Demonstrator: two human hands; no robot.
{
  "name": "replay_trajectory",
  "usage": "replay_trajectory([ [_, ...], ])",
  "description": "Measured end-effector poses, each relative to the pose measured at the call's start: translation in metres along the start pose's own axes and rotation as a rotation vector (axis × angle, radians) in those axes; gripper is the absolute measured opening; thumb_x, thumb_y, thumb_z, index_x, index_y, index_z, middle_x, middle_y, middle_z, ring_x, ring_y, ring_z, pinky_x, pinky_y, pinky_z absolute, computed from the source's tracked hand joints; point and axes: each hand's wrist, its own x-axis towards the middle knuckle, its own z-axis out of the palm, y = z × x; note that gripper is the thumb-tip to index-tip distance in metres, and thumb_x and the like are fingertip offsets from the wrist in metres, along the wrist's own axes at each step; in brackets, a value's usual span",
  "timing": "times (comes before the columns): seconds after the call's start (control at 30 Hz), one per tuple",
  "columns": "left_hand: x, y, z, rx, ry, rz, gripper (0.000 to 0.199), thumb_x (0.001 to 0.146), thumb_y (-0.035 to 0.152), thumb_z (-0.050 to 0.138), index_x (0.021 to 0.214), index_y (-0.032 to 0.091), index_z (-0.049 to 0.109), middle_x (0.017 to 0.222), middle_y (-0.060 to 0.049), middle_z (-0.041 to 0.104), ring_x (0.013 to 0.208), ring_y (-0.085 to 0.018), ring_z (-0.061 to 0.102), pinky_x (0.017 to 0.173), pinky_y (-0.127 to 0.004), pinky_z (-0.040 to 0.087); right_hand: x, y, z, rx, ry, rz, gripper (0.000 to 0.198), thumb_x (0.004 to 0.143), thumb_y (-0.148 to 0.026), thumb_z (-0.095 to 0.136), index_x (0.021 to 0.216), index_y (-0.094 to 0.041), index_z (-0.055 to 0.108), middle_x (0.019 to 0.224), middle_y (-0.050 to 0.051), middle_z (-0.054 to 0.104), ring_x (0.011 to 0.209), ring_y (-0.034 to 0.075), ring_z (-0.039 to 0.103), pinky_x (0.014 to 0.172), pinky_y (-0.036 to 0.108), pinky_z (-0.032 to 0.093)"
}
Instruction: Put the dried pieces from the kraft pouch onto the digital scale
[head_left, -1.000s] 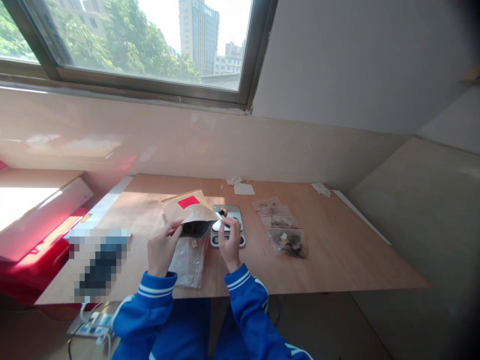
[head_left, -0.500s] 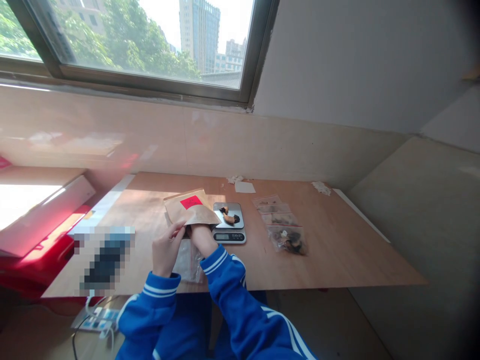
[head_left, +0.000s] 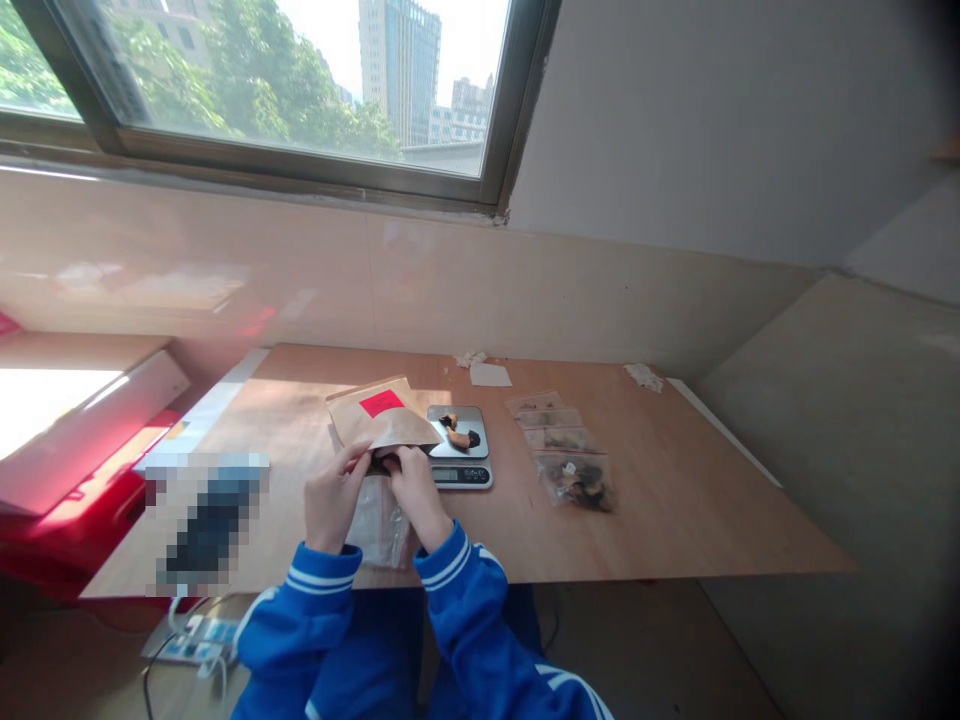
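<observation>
A brown paper bag with a red label lies tilted on the wooden table. My left hand grips the near edge of its open mouth. My right hand is at the bag's mouth with its fingertips just inside; whether they hold anything is hidden. To the right of the bag stands a small digital scale with a few dark and tan pieces on its pan. A clear plastic bag lies under my hands.
Several clear zip bags with dark contents lie in a row to the right of the scale. Paper scraps sit near the wall. A blurred object rests at the table's left. A red and white thing stands to the left.
My right hand left the scale, where pieces now lie, went deep into the paper bag, and has drawn back to the bag's mouth. My left hand kept hold of the bag.
</observation>
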Motion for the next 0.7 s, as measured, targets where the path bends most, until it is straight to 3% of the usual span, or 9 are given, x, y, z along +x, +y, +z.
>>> replay_trajectory([
  [0.17,0.004,0.002,-0.003,0.002,0.009,0.001,0.025,0.080,0.040,0.058,0.096,0.026,0.072,0.081,0.002,0.076,0.079,-0.018,0.072,0.069,-0.023,0.053,-0.016,-0.008,-0.045,0.108,-0.084,0.023,0.023,0.085,-0.010,0.053,0.085,-0.023,0.072,0.086,0.003,0.066,0.085,0.017,0.063,0.080,0.030,0.049],
  [0.37,0.008,0.004,-0.002,-0.023,0.020,-0.008,0.024,0.080,0.039,0.058,0.093,0.026,0.072,0.082,0.003,0.076,0.080,-0.018,0.072,0.072,-0.023,0.053,-0.011,0.037,-0.093,0.333,0.003,0.179,0.016,0.081,-0.030,0.062,0.085,-0.020,0.074,0.091,0.006,0.069,0.083,0.019,0.065,0.073,0.030,0.052],
  [0.5,0.008,0.005,0.002,-0.023,0.003,-0.004,0.023,0.080,0.039,0.058,0.093,0.027,0.072,0.081,0.003,0.075,0.079,-0.018,0.072,0.071,-0.023,0.052,-0.001,0.068,-0.094,0.335,0.063,0.237,0.022,0.078,-0.037,0.065,0.083,-0.018,0.074,0.089,0.008,0.071,0.081,0.021,0.067,0.074,0.033,0.053],
  [0.7,0.011,0.003,-0.001,0.035,0.023,-0.021,0.024,0.079,0.040,0.060,0.093,0.028,0.073,0.077,0.003,0.075,0.080,-0.019,0.072,0.069,-0.024,0.052,0.006,0.097,-0.082,0.374,0.149,0.217,0.024,0.074,-0.037,0.067,0.086,-0.017,0.071,0.091,0.009,0.073,0.087,0.022,0.067,0.082,0.037,0.053],
])
